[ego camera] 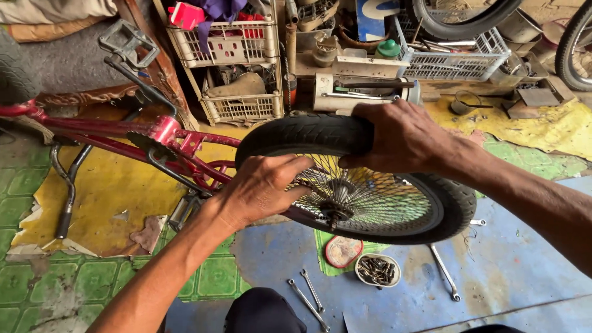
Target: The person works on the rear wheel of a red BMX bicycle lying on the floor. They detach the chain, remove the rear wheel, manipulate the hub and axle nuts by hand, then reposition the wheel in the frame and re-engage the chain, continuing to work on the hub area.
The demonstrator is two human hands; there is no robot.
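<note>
While curled around the ribbed black rubber tyre (pixel 308 132), both hands: right (pixel 398 139) atop, left (pixel 259 188) by thin wire spokes (pixel 370 200).

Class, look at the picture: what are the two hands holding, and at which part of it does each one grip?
Both hold the bicycle wheel. The right hand grips the top of its black tyre; the left hand rests on the near side at the rim and spokes.

One spoked wheel (pixel 370 197) with a black tyre sits on one red bicycle frame (pixel 123 132), and two hands, left (pixel 262 188) and right (pixel 401 139), are on it. On the floor lie four wrenches (pixel 444 271) visible, one small bowl of bolts (pixel 377 270) and one round lid (pixel 343 250). Behind stand three white wire baskets (pixel 240 108).
</note>
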